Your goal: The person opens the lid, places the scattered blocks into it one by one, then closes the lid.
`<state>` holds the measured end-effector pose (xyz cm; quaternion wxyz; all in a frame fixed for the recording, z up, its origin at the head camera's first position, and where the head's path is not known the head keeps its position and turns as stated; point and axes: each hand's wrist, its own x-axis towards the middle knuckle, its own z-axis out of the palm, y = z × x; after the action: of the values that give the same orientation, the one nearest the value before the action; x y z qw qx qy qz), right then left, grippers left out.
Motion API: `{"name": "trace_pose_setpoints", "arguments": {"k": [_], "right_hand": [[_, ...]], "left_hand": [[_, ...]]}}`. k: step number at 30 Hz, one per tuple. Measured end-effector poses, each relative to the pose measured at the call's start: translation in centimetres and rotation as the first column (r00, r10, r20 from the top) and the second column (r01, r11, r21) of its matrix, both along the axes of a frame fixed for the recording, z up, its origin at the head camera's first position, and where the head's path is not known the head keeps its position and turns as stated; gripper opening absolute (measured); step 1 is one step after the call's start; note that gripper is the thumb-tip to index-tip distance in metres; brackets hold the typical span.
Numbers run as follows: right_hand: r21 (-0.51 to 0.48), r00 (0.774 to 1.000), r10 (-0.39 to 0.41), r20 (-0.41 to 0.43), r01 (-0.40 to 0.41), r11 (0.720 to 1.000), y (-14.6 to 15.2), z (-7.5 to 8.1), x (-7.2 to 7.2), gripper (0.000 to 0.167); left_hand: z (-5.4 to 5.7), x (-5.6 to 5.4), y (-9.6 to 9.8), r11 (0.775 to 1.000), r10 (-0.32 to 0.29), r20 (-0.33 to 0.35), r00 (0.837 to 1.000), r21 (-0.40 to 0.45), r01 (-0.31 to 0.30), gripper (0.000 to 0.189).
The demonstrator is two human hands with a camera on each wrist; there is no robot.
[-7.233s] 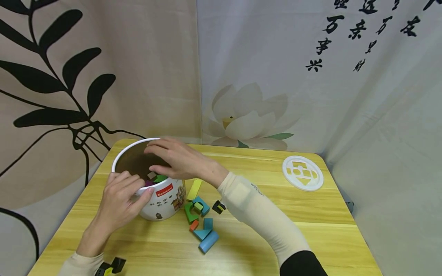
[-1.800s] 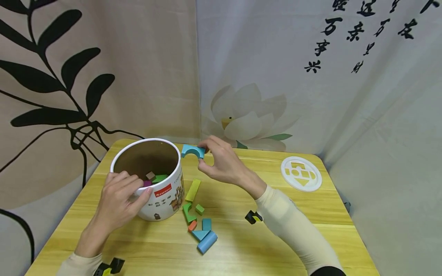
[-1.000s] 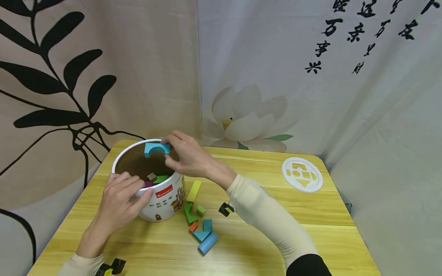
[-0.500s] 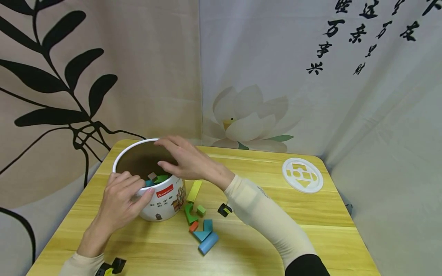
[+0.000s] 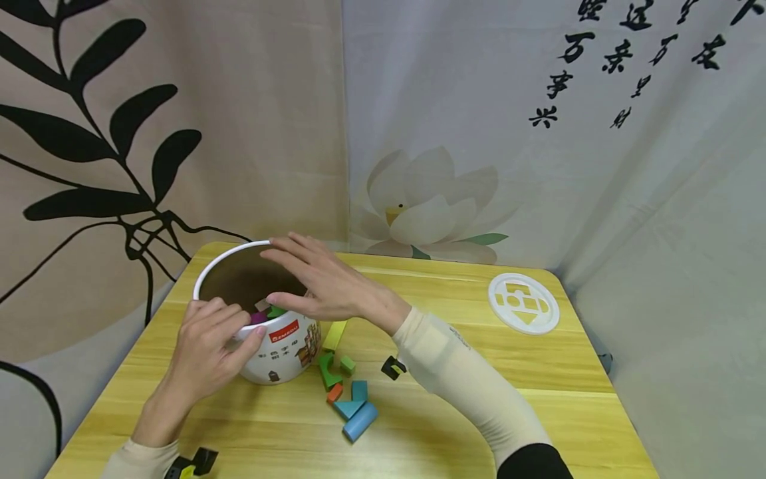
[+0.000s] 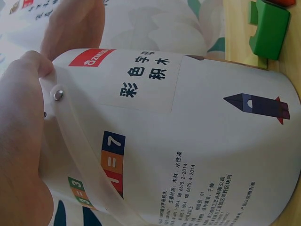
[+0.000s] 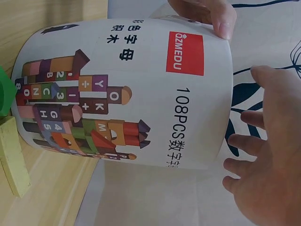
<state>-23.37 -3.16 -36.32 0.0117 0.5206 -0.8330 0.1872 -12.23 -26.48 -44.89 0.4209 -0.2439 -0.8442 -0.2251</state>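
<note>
A white bucket (image 5: 281, 359) printed with pictures of toy blocks stands upright at the table's left. My left hand (image 5: 206, 342) grips its near rim, thumb outside and fingers over the edge. Above the opening, my right hand (image 5: 323, 283) holds nothing; in the right wrist view its fingers (image 7: 247, 143) are spread apart. Inside the bucket show a purple block (image 5: 258, 318) and a green block (image 5: 276, 311); the rest of its contents is hidden. Right of it lie a yellow bar (image 5: 334, 336), a green arch block (image 5: 328, 372), a blue triangle block (image 5: 349, 408) and a blue cylinder block (image 5: 360, 423).
Among the loose blocks are a small light-green block (image 5: 348, 364), an orange block (image 5: 335, 393) and a blue rectangular block (image 5: 359, 390). A white round lid (image 5: 498, 307) with cut-out shapes lies at the wooden table's (image 5: 479, 399) far right. Curtains hang behind.
The right hand took a blue arch block from beside the bucket, carried it over the opening and let it go inside. The arch is out of sight now. The left hand stayed on the rim.
</note>
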Motion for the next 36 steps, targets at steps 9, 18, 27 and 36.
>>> {"name": "trace_pose_setpoints", "arguments": {"k": [9,18,27,36], "right_hand": [[-0.068,0.998,0.008,0.059,-0.004,0.998,2.2,-1.1,0.3,0.076],[-0.076,0.999,-0.040,-0.003,0.040,0.996,5.9,-3.0,1.2,0.079],[-0.087,0.994,-0.079,-0.071,0.073,0.993,9.8,-5.8,2.1,0.084],[0.051,0.995,-0.099,0.003,0.098,0.994,10.9,-10.2,2.8,0.085]], "left_hand": [[-0.1,-0.1,-0.3,1.000,0.004,0.004,1.000,0.002,-0.004,0.058],[-0.2,-0.1,-0.4,1.000,0.006,0.019,1.000,0.005,-0.006,0.060],[0.0,0.0,-0.3,1.000,0.000,0.034,0.999,0.005,0.000,0.056],[0.1,0.3,-0.4,1.000,0.012,0.082,0.997,-0.019,-0.010,0.050]]}}
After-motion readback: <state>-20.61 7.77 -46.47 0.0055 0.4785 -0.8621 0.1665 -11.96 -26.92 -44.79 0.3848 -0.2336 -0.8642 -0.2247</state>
